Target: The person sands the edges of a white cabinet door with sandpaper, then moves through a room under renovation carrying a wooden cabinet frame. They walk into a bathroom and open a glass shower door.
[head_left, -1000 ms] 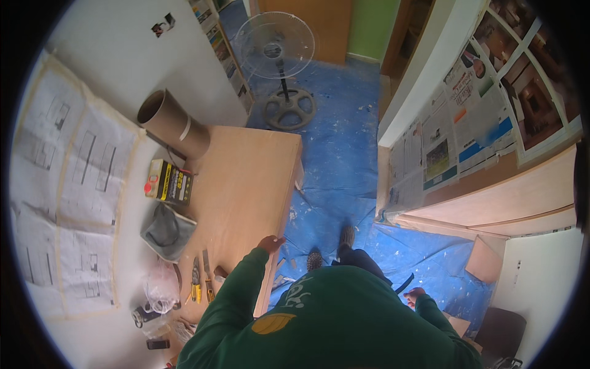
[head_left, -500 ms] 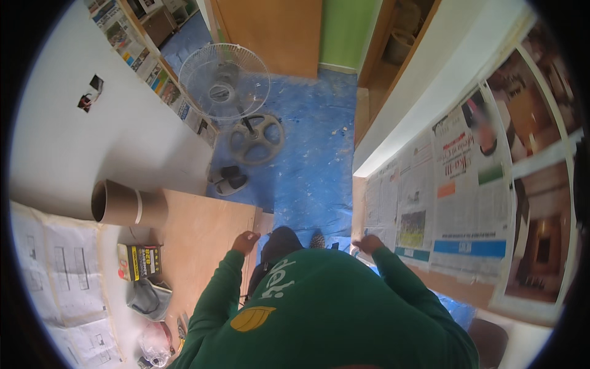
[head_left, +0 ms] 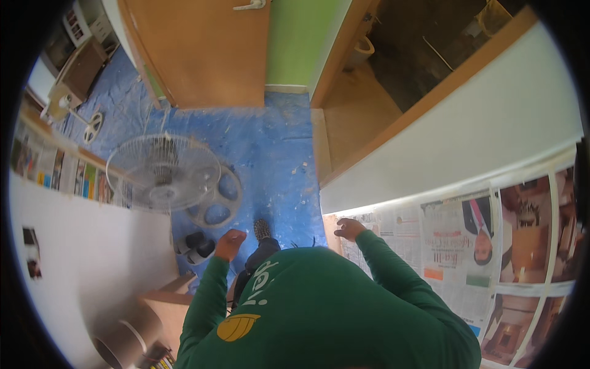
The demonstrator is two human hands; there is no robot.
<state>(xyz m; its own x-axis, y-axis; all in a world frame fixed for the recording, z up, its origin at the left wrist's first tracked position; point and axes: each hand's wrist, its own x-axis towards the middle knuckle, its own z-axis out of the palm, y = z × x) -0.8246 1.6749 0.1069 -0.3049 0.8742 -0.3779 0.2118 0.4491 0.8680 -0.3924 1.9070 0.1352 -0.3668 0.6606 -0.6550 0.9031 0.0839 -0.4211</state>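
My left hand (head_left: 231, 244) hangs in front of my body, left of my shoe, its fingers loosely bent and nothing visible in it. On the other side my right hand (head_left: 349, 229) is held out with thumb and fingers a little apart, empty, close to the newspaper-covered surface (head_left: 399, 224). Neither hand visibly touches a thing. A patterned shoe (head_left: 262, 229) of mine is forward on the blue floor sheeting (head_left: 279, 178). Beyond my left hand stand a pair of dark slippers (head_left: 195, 248) and a pedestal fan (head_left: 163, 175) with a round grey base.
A wooden door (head_left: 196, 55) and a green wall (head_left: 301, 43) are ahead. An open doorway on the right shows a toilet (head_left: 361, 52). At lower left, a brown roll (head_left: 129, 338) lies beside a wooden board (head_left: 172, 307). Furniture (head_left: 77, 71) stands in the room at far left.
I have moved forward and the view has turned slightly left. The fan and slippers are nearer; the board and roll have slid toward the lower edge. One shoe has stepped ahead.
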